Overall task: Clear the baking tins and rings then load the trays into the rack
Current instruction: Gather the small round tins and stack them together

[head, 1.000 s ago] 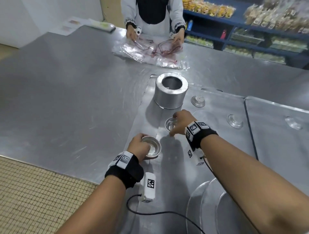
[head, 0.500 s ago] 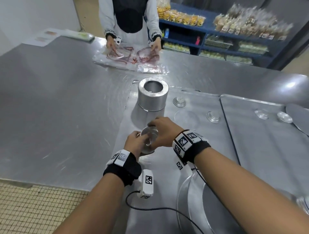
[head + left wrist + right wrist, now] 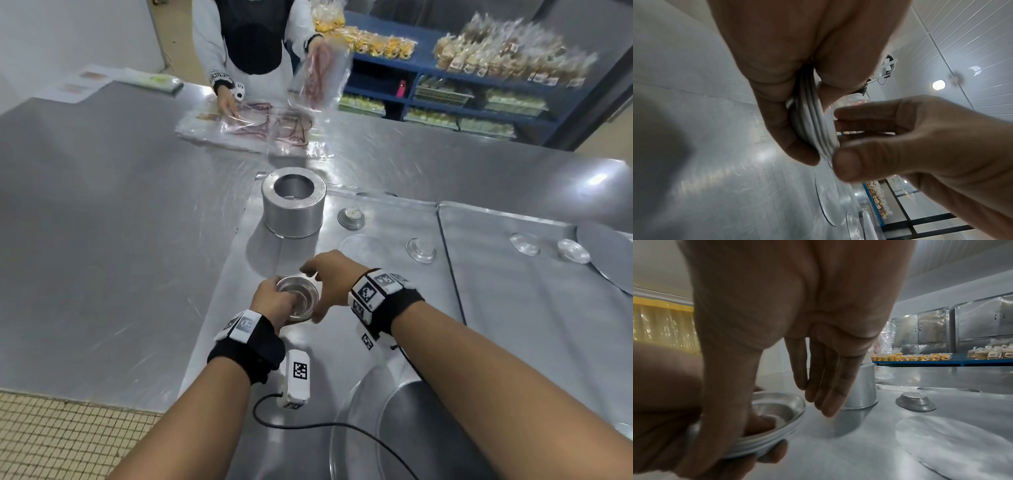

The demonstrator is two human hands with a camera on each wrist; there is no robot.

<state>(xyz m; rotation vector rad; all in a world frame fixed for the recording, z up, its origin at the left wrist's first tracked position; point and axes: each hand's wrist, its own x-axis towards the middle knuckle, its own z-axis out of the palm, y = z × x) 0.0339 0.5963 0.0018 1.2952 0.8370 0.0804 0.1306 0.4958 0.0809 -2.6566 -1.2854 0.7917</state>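
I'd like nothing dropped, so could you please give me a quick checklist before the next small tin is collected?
1. Left hand grips the stack of small tins: ok.
2. Stacked rims nested evenly: ok.
3. Right hand free of a tin, fingers straight: ok.
4. Next upside-down tin beside the tall ring unobstructed: ok.
5. Tins still on the trays: not ok, several remain.

The head view looks down and forward over the table (image 3: 102, 222). Both wrist views sit low and close along the palms; all three share the tins (image 3: 297, 297).
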